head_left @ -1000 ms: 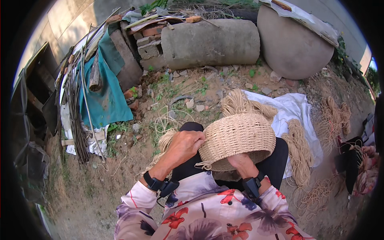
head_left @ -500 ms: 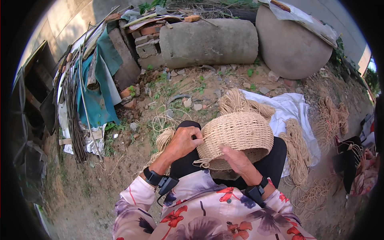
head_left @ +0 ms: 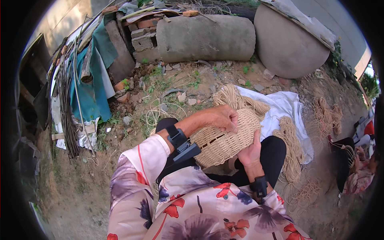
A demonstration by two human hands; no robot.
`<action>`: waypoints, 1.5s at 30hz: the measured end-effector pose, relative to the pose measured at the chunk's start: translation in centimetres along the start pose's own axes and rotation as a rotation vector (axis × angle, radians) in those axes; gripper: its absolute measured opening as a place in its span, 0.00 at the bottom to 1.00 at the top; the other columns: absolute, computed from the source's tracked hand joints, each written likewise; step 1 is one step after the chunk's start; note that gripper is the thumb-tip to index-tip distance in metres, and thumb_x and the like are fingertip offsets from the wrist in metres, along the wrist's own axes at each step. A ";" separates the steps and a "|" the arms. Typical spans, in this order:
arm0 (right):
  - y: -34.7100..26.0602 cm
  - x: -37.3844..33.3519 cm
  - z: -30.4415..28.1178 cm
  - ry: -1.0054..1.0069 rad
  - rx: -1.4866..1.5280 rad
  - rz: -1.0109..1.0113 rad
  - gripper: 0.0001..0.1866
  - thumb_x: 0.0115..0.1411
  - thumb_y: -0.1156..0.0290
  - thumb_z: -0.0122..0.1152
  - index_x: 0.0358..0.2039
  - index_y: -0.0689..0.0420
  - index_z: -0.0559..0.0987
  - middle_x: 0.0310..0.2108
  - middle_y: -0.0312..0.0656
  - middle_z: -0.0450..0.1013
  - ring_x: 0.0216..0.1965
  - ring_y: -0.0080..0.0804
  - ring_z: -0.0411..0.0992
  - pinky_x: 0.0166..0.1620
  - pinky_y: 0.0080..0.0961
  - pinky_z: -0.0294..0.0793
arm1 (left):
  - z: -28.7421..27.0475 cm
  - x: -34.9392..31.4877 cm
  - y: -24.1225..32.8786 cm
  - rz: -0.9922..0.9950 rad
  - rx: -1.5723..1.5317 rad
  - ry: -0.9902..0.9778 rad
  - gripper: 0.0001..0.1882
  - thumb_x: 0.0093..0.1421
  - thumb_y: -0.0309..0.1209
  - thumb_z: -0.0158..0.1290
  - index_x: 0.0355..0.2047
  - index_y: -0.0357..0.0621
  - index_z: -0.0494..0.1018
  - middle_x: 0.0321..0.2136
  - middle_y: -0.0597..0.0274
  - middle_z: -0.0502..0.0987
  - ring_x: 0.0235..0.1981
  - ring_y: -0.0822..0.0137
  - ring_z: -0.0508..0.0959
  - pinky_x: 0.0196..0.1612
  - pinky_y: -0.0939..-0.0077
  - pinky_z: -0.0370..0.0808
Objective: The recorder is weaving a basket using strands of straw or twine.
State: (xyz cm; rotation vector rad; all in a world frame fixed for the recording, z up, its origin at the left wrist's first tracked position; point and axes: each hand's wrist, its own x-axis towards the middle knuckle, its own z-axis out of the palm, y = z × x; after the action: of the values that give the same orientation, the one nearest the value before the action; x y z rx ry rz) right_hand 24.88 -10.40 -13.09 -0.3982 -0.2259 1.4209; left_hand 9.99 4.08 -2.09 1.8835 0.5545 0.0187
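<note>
The basket (head_left: 218, 151) sits on the lap (head_left: 274, 154), its visible weave seemingly mostly done; unworked-looking cord (head_left: 227, 97) lies at the white cloth's (head_left: 282, 105) left edge. The right hand (head_left: 251, 155), half closed, holds the basket's right side; the left hand (head_left: 227, 119) curls above, any strand hidden.

One left hand (head_left: 226, 120), one right hand (head_left: 251, 154) and two wristbands (head_left: 260, 186) are counted. One basket (head_left: 227, 143), one white sheet (head_left: 286, 106), one teal tarp (head_left: 96, 102), one concrete cylinder (head_left: 206, 39) and one other person (head_left: 360, 174) are also seen, and at least three cord hanks (head_left: 288, 152).
</note>
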 end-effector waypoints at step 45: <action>2.5 -3.3 0.9 -0.499 -1.724 -0.856 0.22 0.61 0.59 0.67 0.52 0.56 0.77 0.50 0.44 0.74 0.53 0.42 0.71 0.57 0.38 0.69 | 7.4 -7.3 -7.5 0.168 -0.749 0.650 0.07 0.64 0.25 0.56 0.30 0.43 0.69 0.50 0.59 0.71 0.48 0.67 0.77 0.50 0.68 0.81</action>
State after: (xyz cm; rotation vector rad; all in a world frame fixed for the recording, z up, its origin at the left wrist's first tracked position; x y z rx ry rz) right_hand 21.80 -13.27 -12.95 -1.1201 -1.8191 0.1244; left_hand 2.76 -3.25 -9.79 1.1496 0.6948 0.8563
